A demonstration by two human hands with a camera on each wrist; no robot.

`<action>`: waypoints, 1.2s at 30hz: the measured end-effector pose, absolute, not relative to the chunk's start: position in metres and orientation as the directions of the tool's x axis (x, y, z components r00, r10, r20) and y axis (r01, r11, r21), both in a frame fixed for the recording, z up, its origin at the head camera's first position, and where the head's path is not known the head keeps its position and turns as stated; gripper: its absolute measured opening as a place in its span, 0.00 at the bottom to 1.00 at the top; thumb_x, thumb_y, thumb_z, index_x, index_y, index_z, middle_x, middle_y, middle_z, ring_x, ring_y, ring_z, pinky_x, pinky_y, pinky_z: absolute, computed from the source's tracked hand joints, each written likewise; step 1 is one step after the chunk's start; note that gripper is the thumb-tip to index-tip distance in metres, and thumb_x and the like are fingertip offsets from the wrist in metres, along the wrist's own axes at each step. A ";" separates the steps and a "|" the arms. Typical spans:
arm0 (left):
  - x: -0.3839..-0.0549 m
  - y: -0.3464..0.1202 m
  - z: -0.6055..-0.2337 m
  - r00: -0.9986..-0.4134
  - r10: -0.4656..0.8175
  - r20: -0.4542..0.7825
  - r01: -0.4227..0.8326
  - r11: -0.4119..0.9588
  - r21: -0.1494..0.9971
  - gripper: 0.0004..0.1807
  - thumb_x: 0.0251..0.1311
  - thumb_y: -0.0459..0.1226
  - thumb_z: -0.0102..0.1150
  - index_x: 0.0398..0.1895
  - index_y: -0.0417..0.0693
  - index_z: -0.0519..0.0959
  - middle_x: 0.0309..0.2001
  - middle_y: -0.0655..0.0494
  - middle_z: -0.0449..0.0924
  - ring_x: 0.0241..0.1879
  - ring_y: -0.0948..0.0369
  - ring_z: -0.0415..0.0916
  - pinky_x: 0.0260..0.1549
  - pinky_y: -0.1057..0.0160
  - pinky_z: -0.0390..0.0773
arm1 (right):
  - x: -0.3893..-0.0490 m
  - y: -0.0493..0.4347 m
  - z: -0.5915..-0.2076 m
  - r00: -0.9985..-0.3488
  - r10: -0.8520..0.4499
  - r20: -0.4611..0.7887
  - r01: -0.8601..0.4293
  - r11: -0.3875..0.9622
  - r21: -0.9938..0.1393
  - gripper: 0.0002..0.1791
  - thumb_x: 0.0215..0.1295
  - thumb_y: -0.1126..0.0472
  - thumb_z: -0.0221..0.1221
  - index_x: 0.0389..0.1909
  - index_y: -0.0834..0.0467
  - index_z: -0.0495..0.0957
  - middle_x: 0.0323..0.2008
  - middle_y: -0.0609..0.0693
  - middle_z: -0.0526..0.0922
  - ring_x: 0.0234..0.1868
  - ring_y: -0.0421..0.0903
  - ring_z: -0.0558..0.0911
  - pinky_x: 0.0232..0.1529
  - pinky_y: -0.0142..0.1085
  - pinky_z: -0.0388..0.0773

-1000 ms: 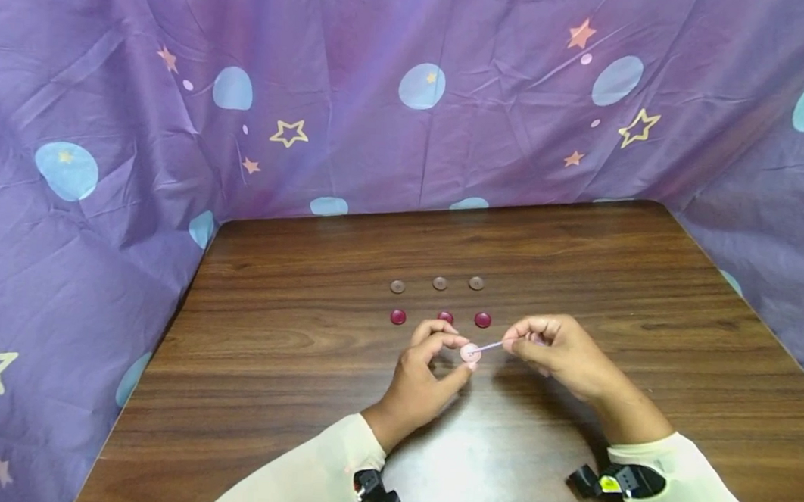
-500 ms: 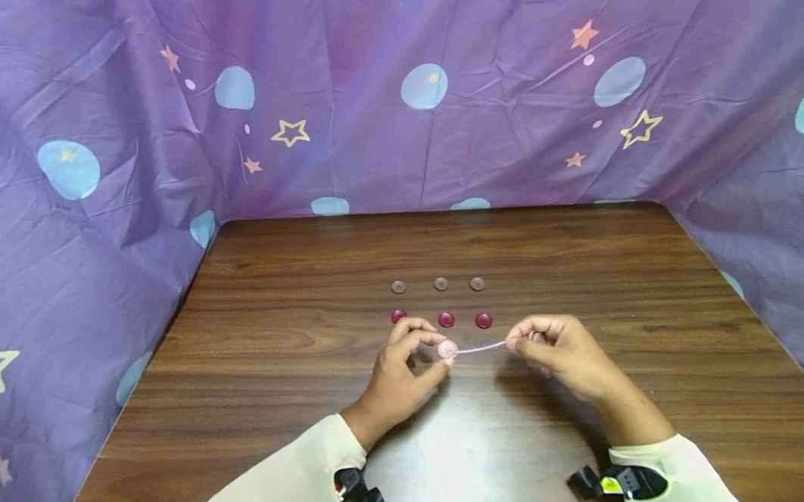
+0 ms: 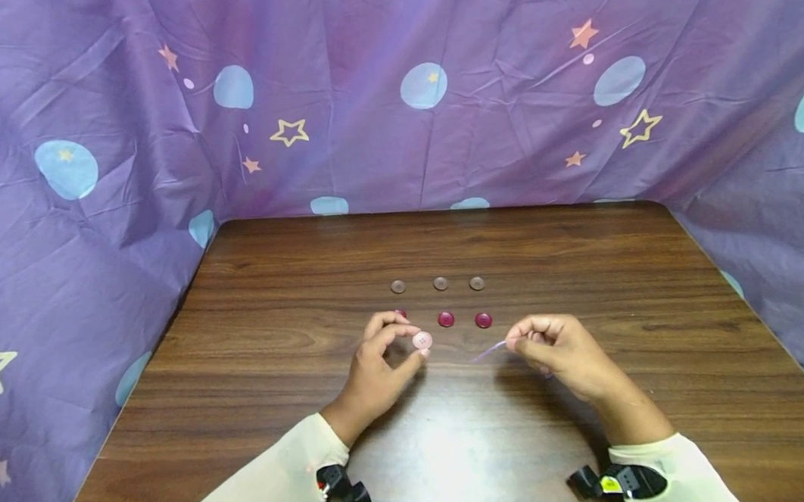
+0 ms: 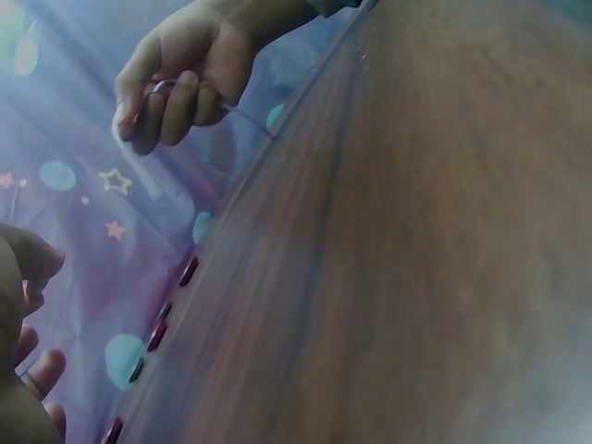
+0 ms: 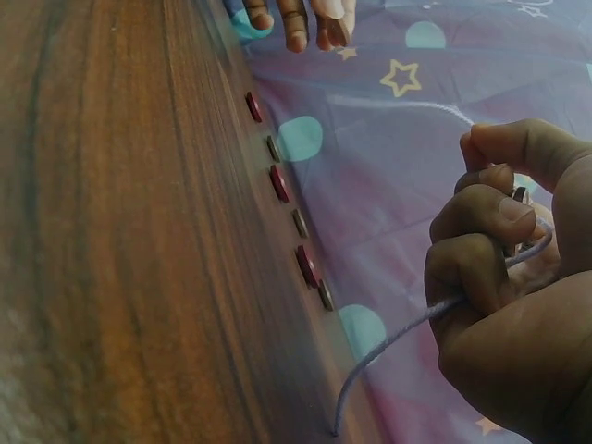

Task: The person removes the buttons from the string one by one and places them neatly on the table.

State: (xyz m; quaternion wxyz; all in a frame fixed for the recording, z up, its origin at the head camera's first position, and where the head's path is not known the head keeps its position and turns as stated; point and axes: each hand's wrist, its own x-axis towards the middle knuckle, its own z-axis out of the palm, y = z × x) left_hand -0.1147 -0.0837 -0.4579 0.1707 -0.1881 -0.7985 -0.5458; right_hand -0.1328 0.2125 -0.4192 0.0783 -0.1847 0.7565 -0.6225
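My left hand (image 3: 374, 372) pinches a pale pink button (image 3: 422, 341) by its edge between thumb and fingertip, its holes facing up. To the right of it, my right hand (image 3: 567, 356) pinches a thin lilac string (image 3: 489, 352), whose short free end points toward the button, with a gap between them. In the right wrist view the rest of the string (image 5: 388, 340) runs through the curled lower fingers and hangs to the table. Some small dark thing (image 5: 520, 195) shows between those fingers; I cannot tell what it is.
Beyond the hands lie a row of dark red buttons (image 3: 446, 319), the leftmost partly hidden by left fingers, and a row of brown buttons (image 3: 440, 283). All sit on the wooden table (image 3: 285, 396). A purple starry cloth (image 3: 353, 150) hangs behind and beside it.
My left hand has moved left with the pink button. The string, earlier running through the button and stretched between the hands, has come out of it. The right hand has stayed put.
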 end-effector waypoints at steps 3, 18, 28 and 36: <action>-0.116 -0.089 -0.458 -0.878 0.096 0.469 0.471 0.348 0.811 0.14 0.54 0.36 0.72 0.44 0.52 0.83 0.54 0.49 0.74 0.59 0.58 0.71 0.52 0.52 0.77 | -0.133 0.212 -0.419 -0.918 -0.380 0.112 -0.183 0.158 -0.970 0.08 0.63 0.70 0.61 0.36 0.74 0.78 0.18 0.39 0.72 0.17 0.32 0.67 0.12 0.35 0.64; -0.125 -0.100 -0.461 -0.900 0.022 0.435 0.402 0.423 0.812 0.14 0.50 0.37 0.74 0.41 0.50 0.85 0.51 0.48 0.75 0.56 0.57 0.73 0.58 0.59 0.72 | -0.131 0.212 -0.418 -0.925 -0.368 0.094 -0.162 0.159 -0.974 0.08 0.63 0.69 0.62 0.35 0.73 0.78 0.18 0.40 0.73 0.17 0.33 0.67 0.12 0.34 0.64; -0.133 -0.107 -0.463 -0.937 -0.042 0.346 0.267 0.553 0.790 0.15 0.46 0.39 0.77 0.40 0.53 0.88 0.53 0.49 0.75 0.57 0.51 0.70 0.58 0.50 0.68 | -0.132 0.212 -0.419 -0.922 -0.372 0.105 -0.166 0.136 -0.977 0.07 0.64 0.70 0.61 0.36 0.73 0.77 0.18 0.38 0.71 0.16 0.32 0.66 0.11 0.42 0.57; -0.134 -0.109 -0.465 -0.941 -0.039 0.335 0.247 0.596 0.764 0.16 0.43 0.41 0.79 0.39 0.54 0.89 0.59 0.44 0.74 0.63 0.48 0.66 0.65 0.46 0.63 | -0.134 0.211 -0.421 -0.921 -0.379 0.093 -0.153 0.132 -0.979 0.10 0.65 0.68 0.61 0.37 0.74 0.77 0.18 0.38 0.70 0.16 0.32 0.66 0.11 0.40 0.58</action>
